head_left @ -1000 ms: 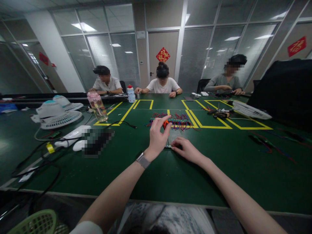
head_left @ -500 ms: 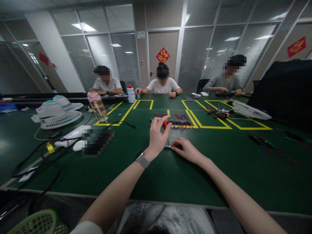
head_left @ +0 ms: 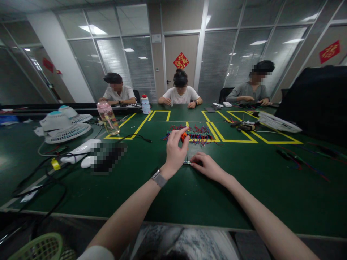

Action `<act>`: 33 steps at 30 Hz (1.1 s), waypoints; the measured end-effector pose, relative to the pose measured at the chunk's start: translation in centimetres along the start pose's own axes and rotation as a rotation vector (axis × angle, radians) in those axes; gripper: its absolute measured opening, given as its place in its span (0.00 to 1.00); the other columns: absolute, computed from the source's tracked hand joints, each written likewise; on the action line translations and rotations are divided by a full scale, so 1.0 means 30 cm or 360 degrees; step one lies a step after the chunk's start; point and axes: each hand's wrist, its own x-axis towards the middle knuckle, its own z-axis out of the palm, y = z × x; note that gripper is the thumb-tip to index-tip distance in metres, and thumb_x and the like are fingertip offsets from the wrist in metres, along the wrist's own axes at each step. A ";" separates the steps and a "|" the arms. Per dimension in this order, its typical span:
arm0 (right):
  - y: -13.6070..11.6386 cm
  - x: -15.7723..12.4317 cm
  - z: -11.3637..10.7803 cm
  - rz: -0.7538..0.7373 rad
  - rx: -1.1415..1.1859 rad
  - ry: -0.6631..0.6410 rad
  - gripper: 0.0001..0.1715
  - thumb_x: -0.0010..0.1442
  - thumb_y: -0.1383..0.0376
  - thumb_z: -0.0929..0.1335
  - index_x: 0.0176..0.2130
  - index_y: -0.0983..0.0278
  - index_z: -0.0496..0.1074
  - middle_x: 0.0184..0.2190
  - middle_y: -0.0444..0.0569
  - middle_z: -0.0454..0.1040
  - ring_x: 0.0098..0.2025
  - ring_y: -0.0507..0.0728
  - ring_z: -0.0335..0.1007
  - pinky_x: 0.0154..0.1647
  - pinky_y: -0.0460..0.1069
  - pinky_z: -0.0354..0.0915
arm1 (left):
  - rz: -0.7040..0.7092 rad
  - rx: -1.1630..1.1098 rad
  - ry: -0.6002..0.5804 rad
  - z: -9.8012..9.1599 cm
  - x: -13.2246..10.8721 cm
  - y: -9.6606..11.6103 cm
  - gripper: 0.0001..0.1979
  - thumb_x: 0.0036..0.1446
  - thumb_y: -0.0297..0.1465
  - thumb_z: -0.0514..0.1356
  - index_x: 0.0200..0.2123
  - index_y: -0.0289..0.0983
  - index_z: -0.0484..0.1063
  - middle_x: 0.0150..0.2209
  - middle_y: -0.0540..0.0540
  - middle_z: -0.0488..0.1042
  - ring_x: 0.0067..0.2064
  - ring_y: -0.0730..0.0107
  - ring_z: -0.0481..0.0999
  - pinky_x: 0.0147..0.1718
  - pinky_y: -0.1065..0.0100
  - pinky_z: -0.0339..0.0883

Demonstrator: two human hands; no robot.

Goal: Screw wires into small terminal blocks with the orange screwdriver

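My left hand [head_left: 174, 147] is curled around the orange handle of a screwdriver [head_left: 184, 137]. Its thin dark shaft points down to a small circuit board [head_left: 187, 162] on the green table; whether the tip touches a screw is too small to tell. With fingers closed at the board's right end, my right hand [head_left: 206, 166] holds it against the tabletop. Just beyond my left hand lies a row of small circuit boards [head_left: 199, 134] with red and blue wires, partly hidden by that hand.
A pink-lidded bottle [head_left: 108, 117], white fans [head_left: 66, 126] and a white power strip [head_left: 81, 150] stand to the left. Black cables run there. Pliers [head_left: 244, 126] and a white keyboard [head_left: 279, 122] are at the right. Three people sit across the green table [head_left: 151, 202].
The screwdriver's orange handle has shifted slightly within my left fingers. My right hand and the board stay put. The middle person's hand has moved inward from the blue-and-white bottle.
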 end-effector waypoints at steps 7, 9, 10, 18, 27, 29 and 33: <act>-0.002 -0.001 -0.002 -0.0010 -0.0020 -0.0005 0.04 0.59 0.66 0.66 0.34 0.64 0.72 0.32 0.48 0.69 0.35 0.55 0.66 0.37 0.49 0.63 | -0.0014 -0.0013 -0.0005 0.005 -0.002 -0.008 0.16 0.64 0.28 0.49 0.54 0.40 0.65 0.48 0.43 0.72 0.49 0.67 0.70 0.49 0.63 0.63; 0.000 -0.002 -0.002 -0.0009 -0.0019 -0.0007 0.05 0.59 0.66 0.66 0.34 0.64 0.72 0.32 0.48 0.69 0.35 0.55 0.66 0.37 0.49 0.63 | -0.0003 0.0016 0.0001 0.003 -0.001 -0.006 0.15 0.62 0.29 0.52 0.52 0.40 0.67 0.45 0.44 0.72 0.47 0.66 0.71 0.48 0.63 0.64; 0.001 -0.002 -0.002 -0.0007 -0.0018 -0.0007 0.05 0.59 0.66 0.66 0.34 0.64 0.72 0.32 0.48 0.69 0.35 0.55 0.66 0.37 0.49 0.62 | -0.0004 0.0040 0.0006 0.002 -0.001 -0.004 0.14 0.61 0.30 0.54 0.50 0.40 0.69 0.43 0.44 0.72 0.45 0.66 0.71 0.46 0.63 0.65; 0.001 -0.001 0.000 -0.0010 -0.0018 -0.0007 0.04 0.59 0.67 0.66 0.34 0.64 0.72 0.32 0.48 0.69 0.35 0.55 0.66 0.38 0.49 0.62 | -0.0001 -0.0035 -0.0001 -0.001 -0.003 -0.001 0.16 0.64 0.28 0.48 0.53 0.39 0.66 0.48 0.43 0.71 0.50 0.68 0.69 0.50 0.64 0.63; 0.007 0.000 0.002 -0.0015 -0.0010 -0.0009 0.04 0.58 0.67 0.67 0.35 0.64 0.73 0.32 0.48 0.69 0.35 0.55 0.66 0.37 0.49 0.62 | -0.0008 -0.0006 0.0009 0.003 0.001 -0.002 0.13 0.62 0.29 0.53 0.49 0.39 0.69 0.44 0.45 0.73 0.45 0.68 0.71 0.46 0.65 0.65; 0.008 0.001 0.002 -0.0018 -0.0009 -0.0007 0.04 0.58 0.67 0.67 0.35 0.64 0.73 0.32 0.48 0.69 0.35 0.55 0.66 0.37 0.49 0.62 | -0.0018 -0.0018 -0.0002 0.004 0.000 -0.004 0.14 0.63 0.29 0.52 0.50 0.39 0.69 0.44 0.44 0.73 0.46 0.68 0.71 0.46 0.65 0.65; 0.006 0.000 0.002 -0.0020 0.0002 -0.0001 0.04 0.58 0.67 0.67 0.34 0.64 0.73 0.31 0.48 0.69 0.35 0.55 0.66 0.37 0.49 0.62 | 0.0007 -0.0052 0.0005 0.005 -0.001 -0.009 0.16 0.64 0.27 0.49 0.53 0.39 0.67 0.47 0.44 0.73 0.48 0.68 0.71 0.48 0.64 0.64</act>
